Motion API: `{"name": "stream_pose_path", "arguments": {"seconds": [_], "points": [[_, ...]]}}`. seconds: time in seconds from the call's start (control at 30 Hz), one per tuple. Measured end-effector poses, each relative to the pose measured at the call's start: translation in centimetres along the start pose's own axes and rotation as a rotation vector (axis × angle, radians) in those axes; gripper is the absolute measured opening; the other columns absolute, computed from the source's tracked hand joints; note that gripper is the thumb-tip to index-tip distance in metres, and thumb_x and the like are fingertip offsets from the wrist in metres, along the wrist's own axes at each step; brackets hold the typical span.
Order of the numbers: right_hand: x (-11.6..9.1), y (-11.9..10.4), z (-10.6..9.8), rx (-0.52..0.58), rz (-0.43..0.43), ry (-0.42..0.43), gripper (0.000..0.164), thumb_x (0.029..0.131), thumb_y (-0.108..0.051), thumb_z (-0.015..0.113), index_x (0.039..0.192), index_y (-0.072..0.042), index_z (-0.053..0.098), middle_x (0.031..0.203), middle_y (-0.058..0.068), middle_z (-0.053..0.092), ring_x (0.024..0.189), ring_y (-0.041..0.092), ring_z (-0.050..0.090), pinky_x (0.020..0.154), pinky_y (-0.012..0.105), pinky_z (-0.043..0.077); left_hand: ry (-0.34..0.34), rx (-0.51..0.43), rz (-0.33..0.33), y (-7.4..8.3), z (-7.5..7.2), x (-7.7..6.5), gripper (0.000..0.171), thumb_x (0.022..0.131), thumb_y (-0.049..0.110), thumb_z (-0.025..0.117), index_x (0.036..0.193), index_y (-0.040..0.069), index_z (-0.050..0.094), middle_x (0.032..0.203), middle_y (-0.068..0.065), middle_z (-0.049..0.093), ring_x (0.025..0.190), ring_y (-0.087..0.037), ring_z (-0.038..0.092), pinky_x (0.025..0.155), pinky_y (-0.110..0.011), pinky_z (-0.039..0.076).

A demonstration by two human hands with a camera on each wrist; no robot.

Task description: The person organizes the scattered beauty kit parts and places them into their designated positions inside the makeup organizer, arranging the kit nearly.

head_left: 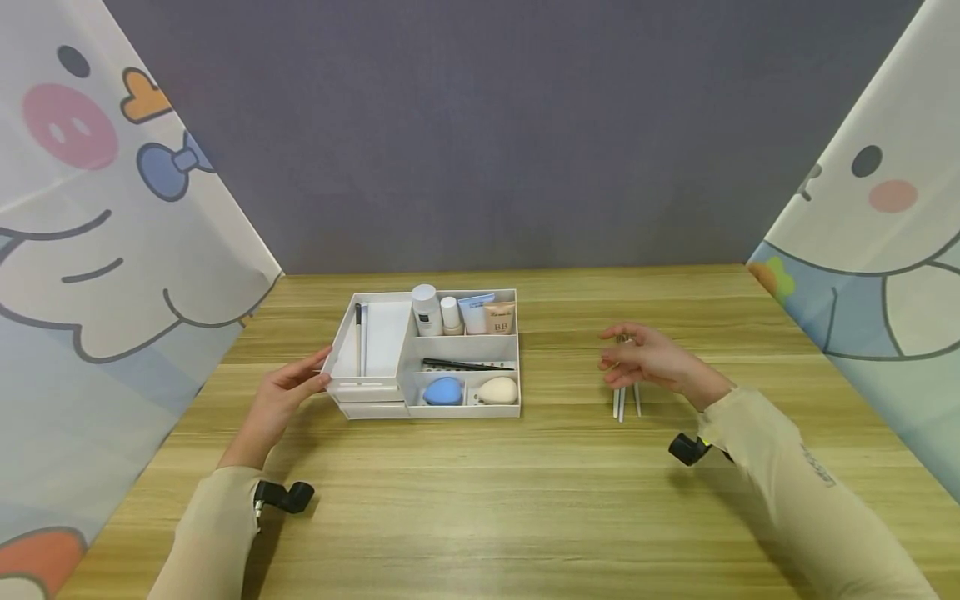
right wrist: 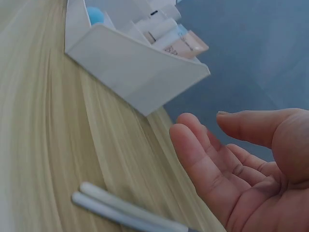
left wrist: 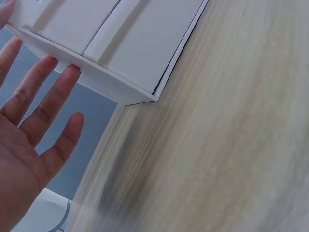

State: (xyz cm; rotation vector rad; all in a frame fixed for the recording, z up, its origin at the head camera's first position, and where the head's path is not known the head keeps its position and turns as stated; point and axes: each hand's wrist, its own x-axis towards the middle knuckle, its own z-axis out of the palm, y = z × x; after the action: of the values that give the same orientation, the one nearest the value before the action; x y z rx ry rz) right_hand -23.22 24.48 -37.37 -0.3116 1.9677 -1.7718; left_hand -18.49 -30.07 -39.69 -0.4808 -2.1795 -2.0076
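Observation:
A white organizer box (head_left: 386, 329) with compartments stands on the table. My left hand (head_left: 277, 404) is at its left side; in the left wrist view the straight fingers (left wrist: 50, 99) touch the box's side wall. Two slim sticks (head_left: 359, 342), one with a dark tip, lie in the upper left tray. My right hand (head_left: 663, 360) hovers, fingers loosely bent and holding nothing, over several thin white-handled sticks (head_left: 621, 407) on the table. The hand hides their far ends. In the right wrist view two pale handles (right wrist: 120, 208) lie below the palm (right wrist: 260, 198), apart from it.
The organizer's right half holds a white bottle (head_left: 426, 315), a smaller bottle (head_left: 451, 317), two tubes (head_left: 499, 317), a black pencil-like stick (head_left: 457, 364), a blue sponge (head_left: 443, 391) and a cream sponge (head_left: 498, 390). A grey wall (head_left: 525, 150) and printed side curtains (head_left: 900, 250) bound the wooden table (head_left: 487, 500).

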Motion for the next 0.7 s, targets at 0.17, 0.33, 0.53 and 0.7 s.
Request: {"name": "stream_pose_path", "arguments": {"seconds": [0.17, 0.33, 0.53, 0.7], "points": [[-0.5, 0.8, -0.9, -0.010, 0.002, 0.010, 0.061, 0.101, 0.000, 0.051, 0.146, 0.018, 0.014, 0.095, 0.015, 0.067, 0.074, 0.016, 0.071, 0.070, 0.032, 0.060, 0.009, -0.003, -0.009, 0.1, 0.2, 0.0, 0.043, 0.095, -0.007, 0.061, 0.127, 0.020, 0.070, 0.115, 0.016, 0.069, 0.095, -0.002, 0.063, 0.082, -0.016, 0.052], [-1.1, 1.5, -1.9, -0.049, 0.020, 0.043, 0.059, 0.101, 0.000, 0.053, 0.144, 0.018, 0.017, 0.093, 0.015, 0.067, 0.072, 0.016, 0.070, 0.069, 0.033, 0.060, 0.021, -0.011, -0.008, 0.1, 0.3, -0.1, 0.044, 0.094, -0.010, 0.060, 0.126, 0.019, 0.071, 0.115, 0.016, 0.069, 0.094, -0.003, 0.063, 0.081, -0.016, 0.052], [-1.5, 2.3, -2.7, -0.069, 0.050, 0.079, 0.051, 0.096, 0.003, 0.057, 0.134, 0.017, 0.026, 0.083, 0.011, 0.065, 0.067, 0.016, 0.067, 0.065, 0.033, 0.060, 0.024, -0.003, -0.011, 0.2, 0.3, -0.1, 0.045, 0.095, -0.010, 0.060, 0.125, 0.021, 0.071, 0.115, 0.017, 0.069, 0.094, -0.002, 0.063, 0.081, -0.016, 0.052], [-1.6, 2.8, -2.8, -0.120, 0.105, 0.098, 0.048, 0.093, 0.003, 0.061, 0.128, 0.014, 0.031, 0.081, 0.009, 0.065, 0.064, 0.015, 0.066, 0.062, 0.032, 0.060, 0.023, -0.010, -0.010, 0.1, 0.3, -0.1, 0.045, 0.094, -0.010, 0.060, 0.125, 0.020, 0.071, 0.115, 0.016, 0.069, 0.094, -0.003, 0.063, 0.081, -0.016, 0.052]]}}
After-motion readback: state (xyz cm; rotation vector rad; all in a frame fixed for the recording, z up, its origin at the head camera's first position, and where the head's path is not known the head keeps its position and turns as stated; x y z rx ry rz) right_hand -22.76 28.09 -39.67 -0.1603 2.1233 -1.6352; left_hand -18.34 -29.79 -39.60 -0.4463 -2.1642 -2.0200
